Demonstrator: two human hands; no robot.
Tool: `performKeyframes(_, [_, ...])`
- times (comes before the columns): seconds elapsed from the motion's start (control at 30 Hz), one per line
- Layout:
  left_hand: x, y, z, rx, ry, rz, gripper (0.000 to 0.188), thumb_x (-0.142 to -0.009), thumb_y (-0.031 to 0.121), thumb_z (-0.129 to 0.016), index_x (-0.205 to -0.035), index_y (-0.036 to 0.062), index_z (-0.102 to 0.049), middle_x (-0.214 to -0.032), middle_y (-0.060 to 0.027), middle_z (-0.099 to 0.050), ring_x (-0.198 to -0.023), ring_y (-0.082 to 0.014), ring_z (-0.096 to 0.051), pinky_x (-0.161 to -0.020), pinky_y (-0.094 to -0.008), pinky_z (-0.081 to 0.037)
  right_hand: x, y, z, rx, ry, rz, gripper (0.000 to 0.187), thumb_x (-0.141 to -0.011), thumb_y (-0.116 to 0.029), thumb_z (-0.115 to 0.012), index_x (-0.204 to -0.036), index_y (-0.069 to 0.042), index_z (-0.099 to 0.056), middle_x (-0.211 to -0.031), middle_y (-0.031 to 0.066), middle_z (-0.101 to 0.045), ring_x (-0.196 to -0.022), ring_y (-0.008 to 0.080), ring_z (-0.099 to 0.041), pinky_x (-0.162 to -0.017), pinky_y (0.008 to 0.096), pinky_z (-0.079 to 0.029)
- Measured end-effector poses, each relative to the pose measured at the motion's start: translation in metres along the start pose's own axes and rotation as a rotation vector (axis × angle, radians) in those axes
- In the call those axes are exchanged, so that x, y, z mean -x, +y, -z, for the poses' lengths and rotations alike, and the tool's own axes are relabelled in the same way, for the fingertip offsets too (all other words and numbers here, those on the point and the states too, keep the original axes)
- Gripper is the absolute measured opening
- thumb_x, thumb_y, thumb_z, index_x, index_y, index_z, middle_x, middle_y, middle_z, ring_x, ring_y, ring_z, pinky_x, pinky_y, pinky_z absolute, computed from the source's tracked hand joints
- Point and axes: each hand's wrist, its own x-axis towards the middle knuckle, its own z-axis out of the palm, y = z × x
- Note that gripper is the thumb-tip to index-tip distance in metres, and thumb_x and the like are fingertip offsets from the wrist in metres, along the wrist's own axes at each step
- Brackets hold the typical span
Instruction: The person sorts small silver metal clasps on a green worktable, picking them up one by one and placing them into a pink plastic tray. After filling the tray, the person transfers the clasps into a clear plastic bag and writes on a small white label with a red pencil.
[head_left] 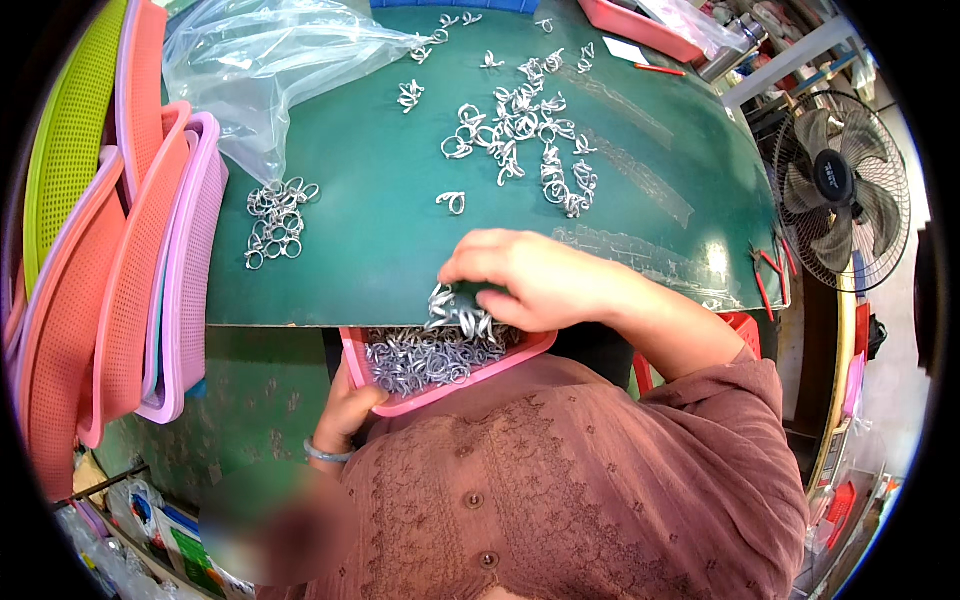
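Silver rings [280, 222] sit in a small pile on the left of the tabletop [370, 240]. Lower down, the left hand [350, 408] is closed on the edge of a pink basket [480, 381] with lots more rings inside. Mid-frame, the right hand [530, 278] curls half shut over a few rings; I can't tell how tight its grip is. Loose rings fill the upper middle, so the job looks only part done.

1. The table [350, 150] was green.
2. The rings [420, 368] were silver.
3. The tray [470, 383] was pink.
4. The shirt [580, 470] was brown, with a darker floral pattern.
5. The baskets [140, 290] were dotted lime, coral and lilac.
6. The pliers [765, 290] had red handles.
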Motion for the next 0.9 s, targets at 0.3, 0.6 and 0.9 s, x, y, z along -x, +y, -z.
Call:
performKeyframes(0.3, [0.003, 0.002, -0.001, -0.023, 0.052, 0.051, 0.08, -0.062, -0.006, -0.052, -0.137, 0.0019, -0.026, -0.12, -0.0056, -0.047, -0.104, -0.0159, -0.05, -0.09, -0.029, -0.041, -0.008, 0.031, 0.02, 0.774, 0.206, -0.338, 0.025, -0.074, -0.003, -0.058, -0.099, -0.004, -0.059, -0.088, 0.0097, -0.061, -0.09, 0.0269, -0.054, -0.078, 0.0383, -0.041])
performKeyframes(0.6, [0.003, 0.002, 0.0, -0.01, 0.045, 0.058, 0.08, -0.062, -0.006, -0.051, -0.137, 0.0022, -0.026, -0.122, -0.0058, -0.046, -0.107, -0.0165, -0.049, -0.091, -0.0295, -0.041, -0.022, 0.029, 0.001, 0.29, 0.277, -0.08, 0.025, -0.077, -0.009, -0.057, -0.102, -0.002, -0.058, -0.094, 0.0162, -0.057, -0.09, 0.0327, -0.053, -0.081, 0.0406, -0.044])
performKeyframes(0.9, [0.001, 0.0, 0.002, -0.023, 0.018, 0.044, 0.08, -0.062, -0.005, -0.051, -0.137, 0.001, -0.025, -0.124, -0.0063, -0.046, -0.11, -0.0172, -0.047, -0.093, -0.0298, -0.038, -0.034, 0.025, 0.007, 0.247, 0.224, -0.055, 0.026, -0.079, -0.009, -0.059, -0.103, 0.001, -0.057, -0.094, 0.0171, -0.058, -0.088, 0.0355, -0.057, -0.08, 0.0398, -0.046])
